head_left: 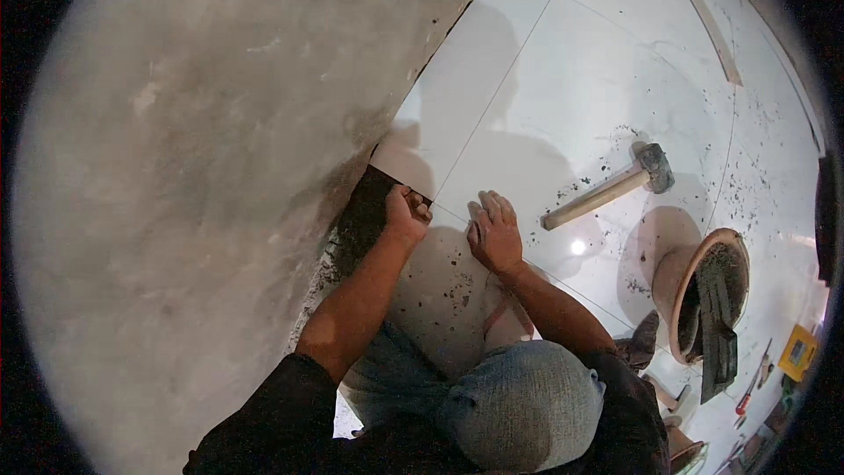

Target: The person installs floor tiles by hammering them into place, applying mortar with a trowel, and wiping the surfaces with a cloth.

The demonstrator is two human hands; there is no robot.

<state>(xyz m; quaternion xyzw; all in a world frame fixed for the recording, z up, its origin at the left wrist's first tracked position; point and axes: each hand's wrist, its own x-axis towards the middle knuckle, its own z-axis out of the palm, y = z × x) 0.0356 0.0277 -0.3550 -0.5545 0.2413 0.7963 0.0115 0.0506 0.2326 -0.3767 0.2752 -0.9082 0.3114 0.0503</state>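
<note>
My left hand [408, 213] is closed, fingers curled, at the corner where a white floor tile [407, 157] meets a strip of dark mortar [362, 213]. Whatever those fingers may grip is hidden. Flat on the white tiles, across a joint line, rests my right hand [496, 233] with its fingers stretched out and nothing held. To its right lies a hammer [615, 189] with a wooden handle and a blocky, mortar-stained head, not touched by either hand. Crumbs of dark mortar are scattered on the tile below my hands.
A bare grey cement wall [176, 167] rises along the left. On the right stands a round bucket [673, 290] with a long grey mortar-caked tool [716, 325] leaning in it. Beyond are a red-handled tool [744, 403], a yellow device [798, 353] and a long strip [703, 13].
</note>
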